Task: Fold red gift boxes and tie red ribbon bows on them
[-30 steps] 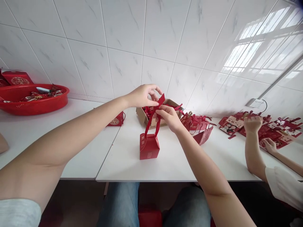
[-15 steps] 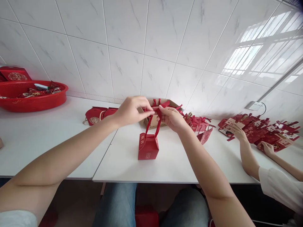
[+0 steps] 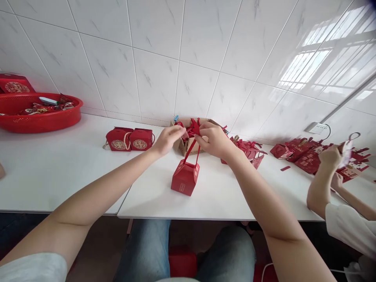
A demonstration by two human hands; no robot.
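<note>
Since the earlier frame, a small red gift box [image 3: 184, 179] had tipped from upright to a slant. It was at the middle, over the white table [image 3: 158, 201]; whether a lower corner touched could not be told. From its top a red ribbon [image 3: 189, 151] ran up and rightward, its length steeply slanted, to the right hand [image 3: 216, 139], the nearer one, whose thumb and fingers pinched it, forearm rising from lower right. Opposite, the left hand [image 3: 169, 140] reached in with fingers extended beside the ribbon; whether they gripped an end was unclear. Behind stood a cardboard box [image 3: 183, 147].
</note>
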